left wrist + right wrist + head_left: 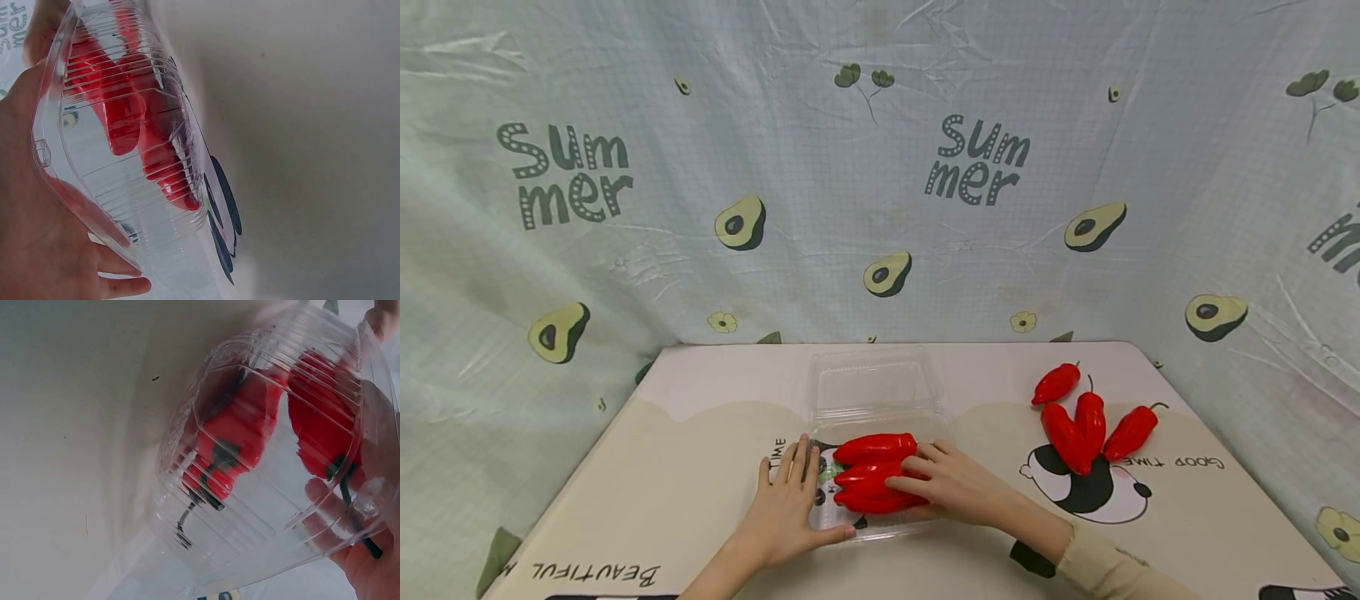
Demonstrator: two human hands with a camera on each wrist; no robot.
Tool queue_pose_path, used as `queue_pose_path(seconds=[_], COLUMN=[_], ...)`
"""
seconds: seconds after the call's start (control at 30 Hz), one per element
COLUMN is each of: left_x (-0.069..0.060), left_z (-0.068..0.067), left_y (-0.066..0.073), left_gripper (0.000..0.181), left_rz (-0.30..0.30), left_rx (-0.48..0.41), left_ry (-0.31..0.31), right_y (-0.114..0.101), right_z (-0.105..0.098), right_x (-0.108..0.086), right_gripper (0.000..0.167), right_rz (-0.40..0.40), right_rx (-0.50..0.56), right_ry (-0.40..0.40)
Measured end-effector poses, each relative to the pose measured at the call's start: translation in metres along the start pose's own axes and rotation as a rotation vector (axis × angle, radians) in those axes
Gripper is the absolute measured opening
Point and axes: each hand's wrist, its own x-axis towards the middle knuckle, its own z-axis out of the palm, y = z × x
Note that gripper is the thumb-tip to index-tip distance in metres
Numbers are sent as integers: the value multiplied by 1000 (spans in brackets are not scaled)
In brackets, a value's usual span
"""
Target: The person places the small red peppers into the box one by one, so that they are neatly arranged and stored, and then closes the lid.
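Observation:
A clear plastic clamshell box [880,535] stands on the table with its lid folded back, away from me. Red peppers [880,448] lie side by side in it, crosswise. My left hand [782,500] rests along the box's left side, fingers straight and thumb at the near edge. From the right, my right hand [958,483] reaches over the box, its bent fingers gripping a red pepper [319,419] by the stem end. That pepper sits above the others, its green stem beside the fingers. Part of the grip is hidden behind the clear wall.
Several more red peppers [1063,437] with stems lie at the right of the table, over a printed panda. The lid [872,379] lies toward the back edge. A printed curtain [820,208] hangs behind the table and along its sides.

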Motion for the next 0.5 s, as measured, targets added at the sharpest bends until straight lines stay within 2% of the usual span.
queue_pose_path(seconds=[0.5], left_x=[0], left_z=[-1], left_y=[0], left_gripper=[109], left_rz=[4], left_rx=[-3], left_ry=[-2], right_y=[-1], right_z=[1], right_x=[2], right_gripper=[41], right_rz=[3], right_rx=[-5], right_ry=[-41])
